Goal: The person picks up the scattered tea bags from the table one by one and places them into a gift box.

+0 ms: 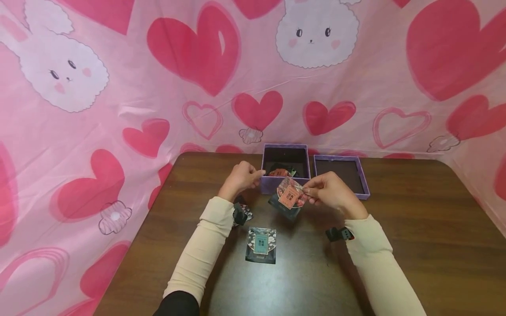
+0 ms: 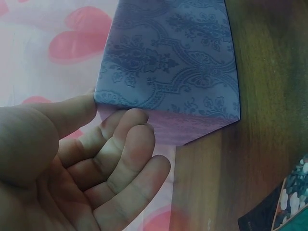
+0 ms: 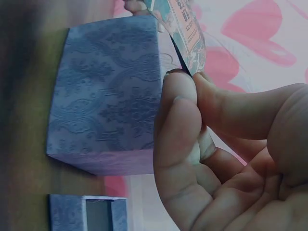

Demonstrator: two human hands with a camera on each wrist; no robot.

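My right hand (image 1: 329,192) pinches the edge of a flat packet (image 1: 290,197) between thumb and fingertips. The packet has an orange label and a dark bottom, and hangs tilted in front of the purple box (image 1: 270,185). At the box's left corner, my left hand (image 1: 242,176) holds the rim, thumb at the top edge and curled fingers against the side, as the left wrist view shows. Inside the open box lies another orange-labelled packet (image 1: 280,172). A packet with a teal label (image 1: 261,245) lies flat on the table, nearer to me.
To the right of the box lies its shallow purple lid (image 1: 365,186), inner side up. Another packet (image 1: 247,211) is partly hidden behind my left wrist. The brown wooden table (image 1: 427,228) reaches back to a pink cloth (image 1: 221,118) printed with hearts and rabbits.
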